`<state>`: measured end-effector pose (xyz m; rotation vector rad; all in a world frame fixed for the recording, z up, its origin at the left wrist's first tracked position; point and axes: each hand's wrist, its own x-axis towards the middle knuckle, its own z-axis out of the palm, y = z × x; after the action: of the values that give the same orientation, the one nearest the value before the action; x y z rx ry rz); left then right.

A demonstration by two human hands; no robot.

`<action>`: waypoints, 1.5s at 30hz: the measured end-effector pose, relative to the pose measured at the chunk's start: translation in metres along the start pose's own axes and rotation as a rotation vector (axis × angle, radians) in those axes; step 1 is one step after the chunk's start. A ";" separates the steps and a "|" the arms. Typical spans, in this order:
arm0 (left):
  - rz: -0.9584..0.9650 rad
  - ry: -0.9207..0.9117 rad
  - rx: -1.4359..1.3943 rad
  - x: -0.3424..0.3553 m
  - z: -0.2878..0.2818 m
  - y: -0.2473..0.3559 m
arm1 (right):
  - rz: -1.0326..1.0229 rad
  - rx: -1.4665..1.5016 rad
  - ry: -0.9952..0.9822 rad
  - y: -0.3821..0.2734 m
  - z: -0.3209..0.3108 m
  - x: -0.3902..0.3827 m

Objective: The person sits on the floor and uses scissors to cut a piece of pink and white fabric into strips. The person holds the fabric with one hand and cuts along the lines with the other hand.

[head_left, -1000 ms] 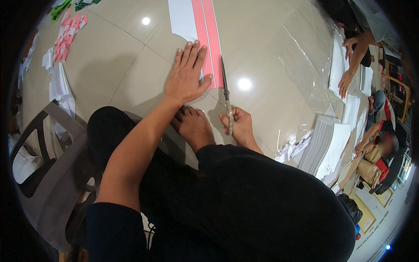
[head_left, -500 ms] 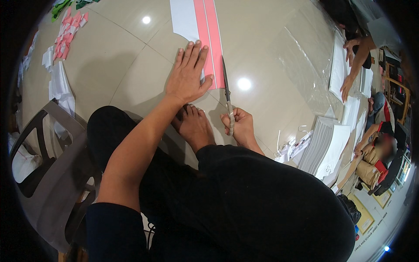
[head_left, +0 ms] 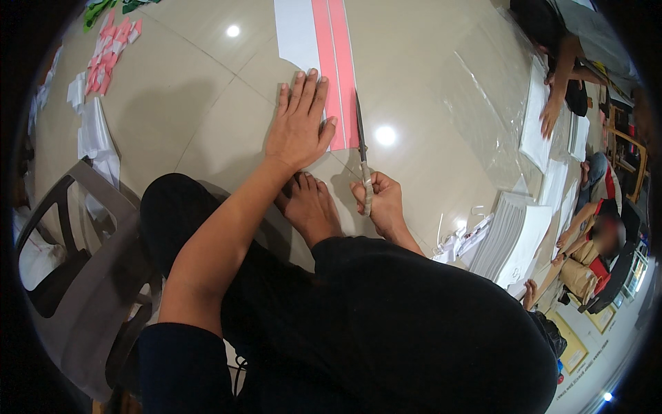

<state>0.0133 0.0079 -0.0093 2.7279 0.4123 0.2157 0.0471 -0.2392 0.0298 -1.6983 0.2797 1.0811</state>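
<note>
A long pink piece [head_left: 343, 79] with thin white lines lies on the floor beside a white piece [head_left: 296, 31] with a curved cut-out. My left hand [head_left: 296, 131] lies flat, fingers stretched, on the near end of these pieces. Just to the right, the fingers of my right hand [head_left: 379, 200] are wrapped round the tape-bound handle of long dark scissors [head_left: 364, 165], whose blade runs along the pink piece's right edge. Whether the blade cuts into it, I cannot tell. My bare foot [head_left: 310, 207] rests below my left hand.
A grey plastic chair [head_left: 83, 303] stands at left. Pink and white scraps [head_left: 110, 55] and white fabric [head_left: 96, 138] lie at upper left. At right are clear plastic sheeting [head_left: 476, 103], white stacks [head_left: 510, 234] and co-workers' hands [head_left: 552, 114] on white pieces. A seated co-worker [head_left: 596, 238] is farther right.
The pieces, both my hands and the scissors appear slightly lower and farther right. A co-worker's hands at upper right have shifted, and another hand has appeared beside the lower white stack.
</note>
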 end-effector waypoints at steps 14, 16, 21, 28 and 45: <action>-0.004 -0.026 -0.041 0.000 -0.002 -0.001 | 0.020 0.015 -0.003 -0.001 0.001 -0.003; -0.002 -0.029 -0.040 0.001 -0.002 -0.001 | 0.006 0.019 -0.006 -0.002 0.002 -0.001; 0.006 -0.024 -0.032 0.000 -0.002 -0.002 | -0.002 0.021 -0.021 -0.006 0.003 0.003; 0.006 -0.018 -0.041 -0.001 -0.002 -0.002 | 0.000 0.026 -0.004 -0.007 0.005 0.006; -0.007 -0.045 -0.054 -0.001 -0.003 -0.004 | -0.004 -0.010 -0.015 -0.014 0.009 0.010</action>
<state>0.0107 0.0118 -0.0082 2.6730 0.3975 0.1615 0.0571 -0.2226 0.0311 -1.6982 0.2609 1.0937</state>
